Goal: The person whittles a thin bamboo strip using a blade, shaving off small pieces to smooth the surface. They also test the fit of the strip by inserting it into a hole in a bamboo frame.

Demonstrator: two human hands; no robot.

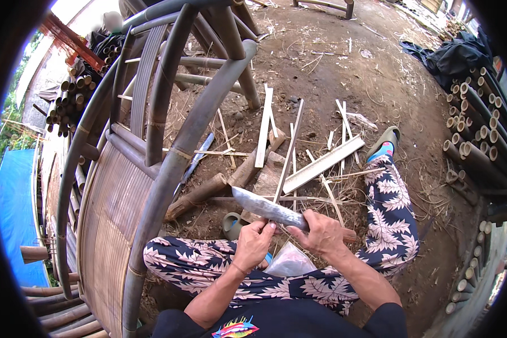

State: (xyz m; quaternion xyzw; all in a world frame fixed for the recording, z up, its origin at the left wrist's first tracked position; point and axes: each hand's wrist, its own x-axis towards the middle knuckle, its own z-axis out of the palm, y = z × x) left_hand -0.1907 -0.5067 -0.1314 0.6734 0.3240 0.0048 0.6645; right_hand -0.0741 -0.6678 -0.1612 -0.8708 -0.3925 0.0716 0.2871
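My right hand [323, 234] is wrapped round the wooden handle [349, 235] of a broad machete, whose grey blade [267, 209] points up and to the left across my lap. My left hand [254, 245] is closed in a pinch just below the blade. From its fingers a long, narrow bamboo strip [290, 149] appears to run up and away from me, passing behind the blade; the blade hides where it enters the grip. Under my hands, a clear plastic bag [290, 261] lies between my legs.
A bamboo chair [110, 208] stands close on my left. Split bamboo pieces [324, 164] and a bamboo pole [197, 197] lie on the dirt ahead. Cut bamboo poles [479, 127] are stacked at the right, beside a dark tarp [453, 56]. A blue sheet [19, 217] hangs far left.
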